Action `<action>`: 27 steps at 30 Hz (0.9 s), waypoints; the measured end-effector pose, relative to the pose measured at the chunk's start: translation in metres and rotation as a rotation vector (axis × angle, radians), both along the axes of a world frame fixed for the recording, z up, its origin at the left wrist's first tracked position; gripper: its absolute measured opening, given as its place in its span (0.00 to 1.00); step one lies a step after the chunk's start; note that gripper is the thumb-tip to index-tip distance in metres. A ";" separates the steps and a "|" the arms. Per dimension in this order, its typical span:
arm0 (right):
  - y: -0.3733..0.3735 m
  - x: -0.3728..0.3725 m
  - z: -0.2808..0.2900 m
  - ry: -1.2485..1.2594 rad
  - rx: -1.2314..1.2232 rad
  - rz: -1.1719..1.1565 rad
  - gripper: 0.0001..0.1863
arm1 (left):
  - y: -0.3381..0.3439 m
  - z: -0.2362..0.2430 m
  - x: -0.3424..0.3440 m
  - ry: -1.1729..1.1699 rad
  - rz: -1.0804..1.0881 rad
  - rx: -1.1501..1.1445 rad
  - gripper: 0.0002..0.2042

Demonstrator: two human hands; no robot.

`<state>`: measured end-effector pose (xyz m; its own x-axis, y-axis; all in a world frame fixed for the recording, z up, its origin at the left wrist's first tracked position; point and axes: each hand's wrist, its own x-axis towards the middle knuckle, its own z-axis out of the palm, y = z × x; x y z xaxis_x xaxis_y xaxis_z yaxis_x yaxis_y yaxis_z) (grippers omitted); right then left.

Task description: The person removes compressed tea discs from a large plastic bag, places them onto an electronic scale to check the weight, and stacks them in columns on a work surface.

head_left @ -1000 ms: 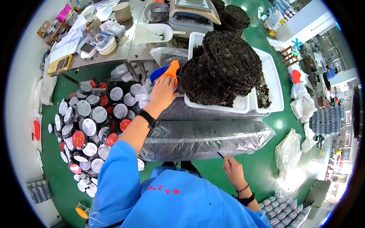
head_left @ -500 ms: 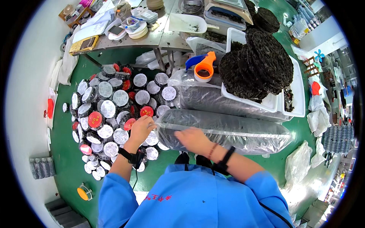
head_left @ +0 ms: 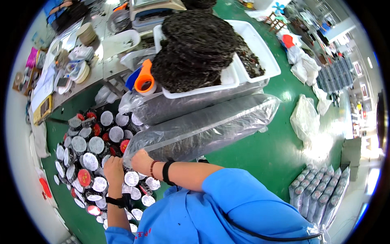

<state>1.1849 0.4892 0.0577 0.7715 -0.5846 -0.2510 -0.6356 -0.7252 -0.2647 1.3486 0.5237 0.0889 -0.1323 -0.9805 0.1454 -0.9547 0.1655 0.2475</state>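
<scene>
1. Head view: the front bag (head_left: 207, 122), long, clear and dark-filled, lies aslant off the bench's near edge, its left end between the wearer's hands.
2. Right hand (head_left: 142, 163): against the bag's left end, fingers bent under and out of sight. Whether film is pinched cannot be told.
3. Left hand (head_left: 113, 168): just beside that end, fingers bunched together. Any grip on the plastic is too small to confirm.
4. Both hands probably sit there because the loose plastic narrows at that end, within reach of each.
5. Rear bag (head_left: 174, 107): lies behind the front one and appears to serve as a rest for the white tub (head_left: 232, 80). Dark round cakes (head_left: 199, 38) are piled in the tub and overhang its rim, presumably for easy reach.
6. Orange tape dispenser (head_left: 145, 78): stands just left of the tub, seemingly placed near to hand.
7. Packets (head_left: 90, 161) with white and red ends are heaped on the floor, below the near edge of the bench (head_left: 98, 70).
8. Not verifiable: what supports the bags underneath; the scale (head_left: 162, 9) on the bench, cut off above.
</scene>
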 end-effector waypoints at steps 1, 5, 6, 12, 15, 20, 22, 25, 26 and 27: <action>-0.004 -0.017 0.003 -0.044 -0.008 -0.027 0.07 | 0.001 -0.002 0.002 0.012 0.045 0.024 0.07; -0.016 -0.138 0.015 -0.100 -0.241 0.035 0.06 | 0.003 -0.015 -0.003 0.069 0.165 0.052 0.10; -0.017 -0.171 0.013 -0.041 -0.249 0.047 0.06 | 0.003 -0.019 -0.006 0.087 0.177 0.052 0.11; -0.024 -0.399 0.035 0.069 -0.418 -0.054 0.06 | 0.008 -0.030 -0.017 0.055 0.322 0.074 0.09; -0.030 -0.516 0.035 0.208 -0.446 -0.158 0.05 | 0.008 -0.010 -0.039 -0.011 0.410 -0.031 0.07; -0.022 -0.719 0.038 0.416 -0.406 -0.326 0.01 | -0.005 0.024 -0.154 0.145 0.427 -0.182 0.11; -0.019 -0.780 0.037 0.691 -0.321 -0.433 0.02 | -0.019 0.029 -0.234 0.287 0.334 -0.134 0.13; -0.028 -0.780 0.078 0.414 -0.495 -0.344 0.01 | -0.039 0.077 -0.411 0.409 -0.105 -0.055 0.17; -0.029 -0.763 0.081 0.277 -0.428 -0.344 0.01 | -0.047 0.095 -0.466 0.418 -0.281 -0.057 0.20; -0.030 -0.740 0.088 0.205 -0.425 -0.243 0.02 | -0.051 0.109 -0.510 0.371 -0.472 -0.041 0.24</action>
<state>0.4445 0.4593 0.1460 0.5613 -0.8233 -0.0844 -0.8064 -0.5669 0.1684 0.8390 0.4730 0.1978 -0.4848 -0.8210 0.3017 -0.6271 0.5667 0.5345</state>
